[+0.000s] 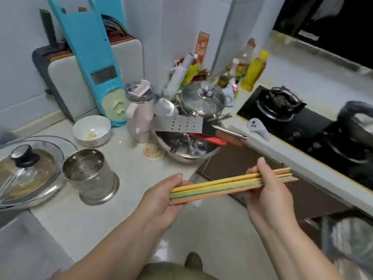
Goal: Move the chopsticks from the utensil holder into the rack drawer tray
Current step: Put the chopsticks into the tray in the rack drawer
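- Both hands grasp one bundle of chopsticks [228, 185]: my left hand [161, 199] cups one end, my right hand [266, 190] pinches the other, so they stay level and together.
- Beside my left hand, on the counter [129, 174], the steel utensil holder [91, 176] looks empty.
- No rack drawer tray is visible to me.

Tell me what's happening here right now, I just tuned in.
A person holds a bundle of coloured chopsticks level between both hands, the left hand at one end and the right hand near the other. The metal utensil holder on the counter looks empty. The bundle is out over the floor, and no drawer tray is visible yet.
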